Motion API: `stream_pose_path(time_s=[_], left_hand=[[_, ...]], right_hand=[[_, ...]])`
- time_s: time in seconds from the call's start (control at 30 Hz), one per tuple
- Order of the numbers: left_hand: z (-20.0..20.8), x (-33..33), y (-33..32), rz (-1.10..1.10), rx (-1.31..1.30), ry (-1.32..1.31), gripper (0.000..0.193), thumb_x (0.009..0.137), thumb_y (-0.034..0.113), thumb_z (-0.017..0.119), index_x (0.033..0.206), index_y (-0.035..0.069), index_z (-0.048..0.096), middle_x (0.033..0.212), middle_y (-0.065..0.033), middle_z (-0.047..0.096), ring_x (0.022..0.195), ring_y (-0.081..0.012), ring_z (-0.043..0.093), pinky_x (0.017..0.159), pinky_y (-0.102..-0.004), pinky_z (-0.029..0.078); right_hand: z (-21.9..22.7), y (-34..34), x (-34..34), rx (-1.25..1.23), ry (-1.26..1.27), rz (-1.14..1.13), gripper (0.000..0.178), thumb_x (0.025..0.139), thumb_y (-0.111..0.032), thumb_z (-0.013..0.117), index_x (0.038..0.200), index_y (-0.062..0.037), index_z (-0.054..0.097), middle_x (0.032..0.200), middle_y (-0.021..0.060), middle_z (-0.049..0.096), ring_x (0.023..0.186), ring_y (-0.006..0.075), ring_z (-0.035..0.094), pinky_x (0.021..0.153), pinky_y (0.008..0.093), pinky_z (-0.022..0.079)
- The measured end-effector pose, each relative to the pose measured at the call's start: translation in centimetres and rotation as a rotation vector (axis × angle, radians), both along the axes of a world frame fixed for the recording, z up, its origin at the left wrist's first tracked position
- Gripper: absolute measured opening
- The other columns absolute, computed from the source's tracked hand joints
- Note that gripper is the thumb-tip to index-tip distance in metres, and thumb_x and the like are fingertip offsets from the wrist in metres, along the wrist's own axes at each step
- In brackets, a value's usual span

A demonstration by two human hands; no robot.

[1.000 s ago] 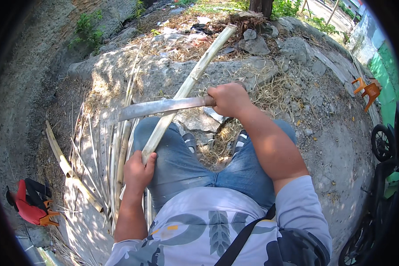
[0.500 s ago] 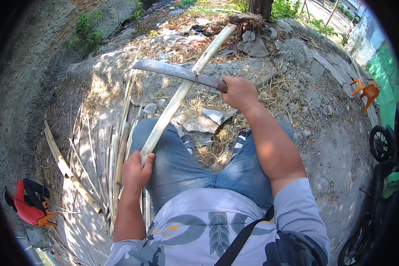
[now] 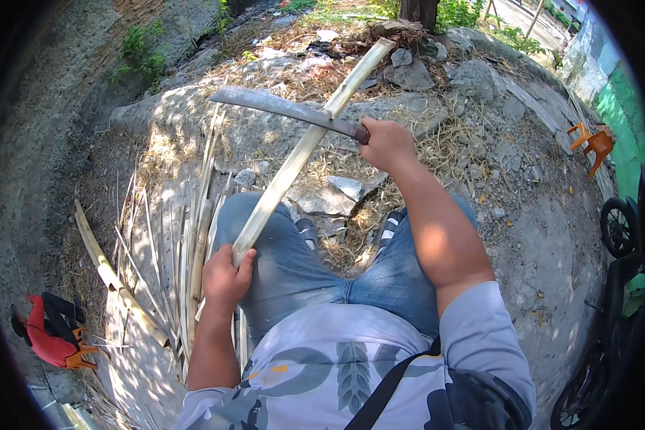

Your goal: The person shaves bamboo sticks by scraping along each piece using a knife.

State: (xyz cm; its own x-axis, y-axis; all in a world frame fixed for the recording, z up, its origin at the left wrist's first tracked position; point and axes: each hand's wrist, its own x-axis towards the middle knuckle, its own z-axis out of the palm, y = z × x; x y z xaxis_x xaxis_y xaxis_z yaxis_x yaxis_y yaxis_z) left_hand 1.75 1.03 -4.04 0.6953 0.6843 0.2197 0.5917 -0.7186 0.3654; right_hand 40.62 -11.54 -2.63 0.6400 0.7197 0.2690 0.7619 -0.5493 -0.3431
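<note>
My left hand (image 3: 227, 276) is closed around the near end of a long, pale split bamboo strip (image 3: 288, 170). The strip slants up and to the right, passing over my left knee toward the rocks ahead. My right hand (image 3: 388, 145) grips the dark handle of a machete (image 3: 272, 105). Its long, slightly curved blade points left and lies across the upper half of the strip, touching it or very close to it. My legs in blue jeans (image 3: 265, 236) are spread apart below.
Several thin bamboo strips (image 3: 186, 251) lean at my left, beside a thicker bamboo piece (image 3: 115, 276). Broken stones (image 3: 345, 188) and curly shavings cover the ground between my feet. A person in red (image 3: 50, 337) sits at far left. An orange chair (image 3: 593, 145) and motorcycle (image 3: 618, 228) stand at right.
The bamboo strip has shifted slightly right, its far end a little further right. The machete blade crosses it at nearly the same height. My left hand has moved slightly right.
</note>
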Motion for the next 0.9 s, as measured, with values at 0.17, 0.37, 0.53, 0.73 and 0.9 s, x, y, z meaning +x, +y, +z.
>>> stream_pose_path(time_s=[0.17, 0.37, 0.53, 0.73, 0.9], left_hand=[[0.6, -0.5, 0.3, -0.002, -0.007, 0.045, 0.046, 0.092, 0.042, 0.073, 0.080, 0.001, 0.055, 0.069, -0.0220, 0.060, 0.065, -0.0457, 0.061, 0.059, -0.0521, 0.047], [1.0, -1.7, -0.8, 0.030, -0.111, 0.020, 0.049, 0.093, 0.045, 0.071, 0.080, 0.001, 0.055, 0.067, -0.0215, 0.058, 0.063, -0.0448, 0.060, 0.058, -0.0502, 0.046], [1.9, -2.1, -1.9, 0.096, -0.180, 0.061, 0.050, 0.094, 0.047, 0.071, 0.082, 0.001, 0.056, 0.068, -0.0219, 0.059, 0.064, -0.0438, 0.062, 0.058, -0.0498, 0.047], [1.6, -2.0, -1.5, 0.088, -0.147, 0.049, 0.047, 0.093, 0.047, 0.071, 0.089, 0.000, 0.062, 0.073, -0.0234, 0.064, 0.071, -0.0453, 0.065, 0.064, -0.0515, 0.050], [1.8, -1.7, -1.6, 0.095, -0.090, 0.126, 0.043, 0.093, 0.042, 0.071, 0.089, 0.000, 0.062, 0.076, -0.0247, 0.066, 0.074, -0.0473, 0.065, 0.066, -0.0539, 0.050]], right_hand=[[0.3, -1.1, 0.6, -0.031, -0.010, 0.042, 0.019, 0.078, -0.024, 0.072, 0.094, -0.0152, 0.069, 0.088, 0.0132, 0.072, 0.087, 0.0381, 0.069, 0.076, 0.0522, 0.055], [-1.3, -0.3, 1.1, 0.078, 0.161, 0.203, 0.028, 0.079, -0.030, 0.078, 0.095, -0.0080, 0.070, 0.084, 0.0163, 0.070, 0.080, 0.0346, 0.068, 0.073, 0.0457, 0.053], [-0.8, 0.4, 0.0, 0.181, 0.590, 0.308, 0.034, 0.081, -0.033, 0.083, 0.089, -0.0028, 0.068, 0.074, 0.0042, 0.063, 0.070, 0.0145, 0.054, 0.067, 0.0336, 0.046], [-1.4, 0.1, -0.1, 0.335, 0.774, 0.258, 0.029, 0.084, -0.030, 0.082, 0.083, -0.0065, 0.065, 0.074, -0.0010, 0.061, 0.069, 0.0106, 0.054, 0.064, 0.0307, 0.044], [-1.4, 0.0, 0.4, 0.429, 0.826, 0.139, 0.032, 0.085, -0.032, 0.081, 0.083, -0.0067, 0.063, 0.074, -0.0010, 0.061, 0.067, 0.0119, 0.055, 0.063, 0.0314, 0.045]])
